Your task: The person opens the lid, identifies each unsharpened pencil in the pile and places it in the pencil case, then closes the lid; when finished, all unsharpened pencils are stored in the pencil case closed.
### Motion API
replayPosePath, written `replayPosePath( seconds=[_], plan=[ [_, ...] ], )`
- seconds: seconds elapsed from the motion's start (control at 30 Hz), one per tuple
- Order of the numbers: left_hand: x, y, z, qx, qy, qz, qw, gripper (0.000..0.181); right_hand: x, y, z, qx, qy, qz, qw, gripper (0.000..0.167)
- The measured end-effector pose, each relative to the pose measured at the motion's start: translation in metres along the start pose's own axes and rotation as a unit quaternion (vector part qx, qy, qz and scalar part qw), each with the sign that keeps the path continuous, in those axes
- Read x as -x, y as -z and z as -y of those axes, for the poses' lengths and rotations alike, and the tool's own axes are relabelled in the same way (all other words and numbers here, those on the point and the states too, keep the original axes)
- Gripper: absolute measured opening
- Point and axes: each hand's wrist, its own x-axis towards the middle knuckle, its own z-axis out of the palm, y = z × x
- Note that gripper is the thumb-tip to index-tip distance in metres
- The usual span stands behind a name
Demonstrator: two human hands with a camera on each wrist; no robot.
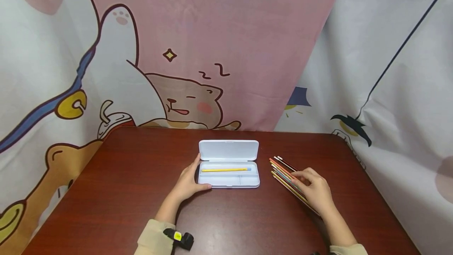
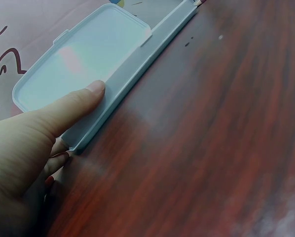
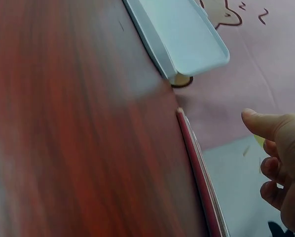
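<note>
The left hand (image 1: 186, 182) has its thumb spread well away from its fingers, gripping the left end of an open pencil case (image 1: 221, 180): the thumb presses near the front left corner, while the fingers lie along the left side. The right hand (image 1: 315, 192) is loosely curled, thumb a little apart from the fingers, just above a bunch of colored pencils (image 1: 286, 177); in the right wrist view it pinches nothing.

The pencils lie side by side in a slanting bundle between the case and the right edge of the table (image 1: 124, 192), their far ends turned toward the back edge. The case sits near the middle of the table, closer to the back edge, its lid (image 1: 229, 150) raised on that side. A yellow pencil (image 1: 224, 170) lies lengthwise in its back compartment. Behind the back edge hangs a cloth (image 1: 247, 50) with cartoon animals.
</note>
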Motion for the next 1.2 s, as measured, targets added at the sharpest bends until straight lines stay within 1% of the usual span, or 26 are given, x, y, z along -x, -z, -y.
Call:
replayPosePath(
  seconds=[0.2, 0.47, 0.73, 0.9, 1.13, 1.2],
  plan=[
    [-0.001, 0.000, 0.002, 0.000, -0.006, -0.002, 1.0000, 0.118, 0.009, 0.014, -0.015, 0.019, -0.022, 0.000, 0.9996, 0.021],
    [-0.002, 0.000, 0.002, 0.000, 0.001, -0.001, 1.0000, 0.118, 0.017, 0.030, -0.033, 0.029, -0.034, -0.015, 0.9989, 0.020],
    [-0.001, 0.000, 0.001, -0.003, -0.009, -0.005, 0.9999, 0.119, 0.026, 0.037, -0.061, 0.053, -0.050, -0.014, 0.9972, 0.021],
    [-0.001, 0.000, 0.002, -0.007, -0.010, -0.005, 0.9999, 0.118, 0.029, 0.039, -0.071, 0.073, -0.070, -0.003, 0.9949, 0.018],
    [-0.001, -0.001, 0.002, -0.007, 0.007, 0.001, 1.0000, 0.119, 0.032, 0.039, -0.078, 0.091, -0.108, 0.027, 0.9896, 0.015],
    [-0.001, -0.001, 0.001, -0.006, 0.006, 0.001, 1.0000, 0.119, 0.032, 0.039, -0.079, 0.098, -0.117, 0.034, 0.9878, 0.014]
  ],
)
